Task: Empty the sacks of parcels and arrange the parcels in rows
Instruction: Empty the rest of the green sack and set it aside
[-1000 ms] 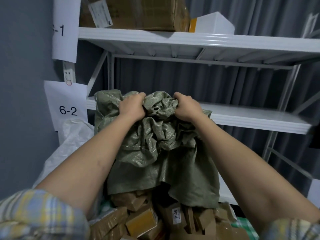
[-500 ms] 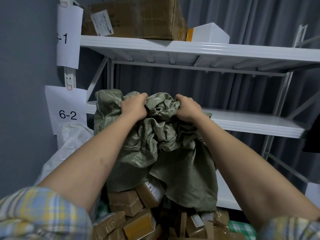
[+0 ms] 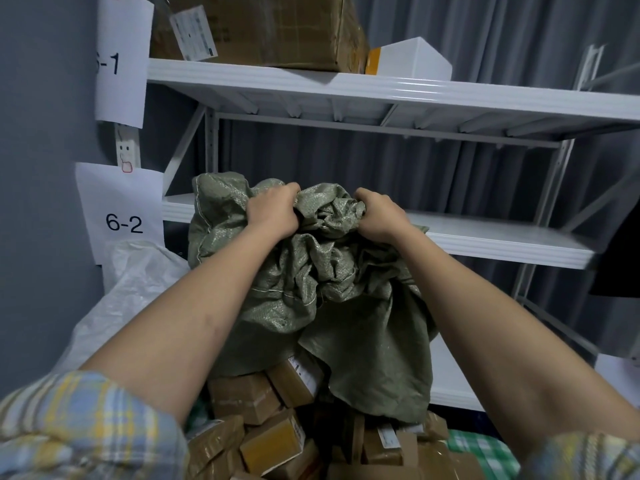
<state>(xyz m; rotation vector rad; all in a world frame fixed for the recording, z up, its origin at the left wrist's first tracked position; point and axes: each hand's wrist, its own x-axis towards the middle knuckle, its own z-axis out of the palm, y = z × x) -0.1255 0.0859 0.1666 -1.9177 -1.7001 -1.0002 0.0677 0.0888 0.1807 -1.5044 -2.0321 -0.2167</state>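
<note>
Both hands grip the bunched top of the green sack [image 3: 311, 292] — left hand [image 3: 273, 211], right hand [image 3: 377, 216] — held up over the pile of brown parcels [image 3: 273, 441]. Best to lift high and shake, so nothing stays stuck inside. Paper signs on the wall read "6-2" [image 3: 124, 223] and, partly cut off, "-1" [image 3: 110, 64].

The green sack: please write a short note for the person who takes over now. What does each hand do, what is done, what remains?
Left hand and right hand both grip the bunched top of the green sack, held up in front of the shelves.
Parcels lie in a loose pile under its open end.
Done: many parcels are out.
Left: check whether the sack is empty, then arrange the parcels in rows; no rows yet.
</note>
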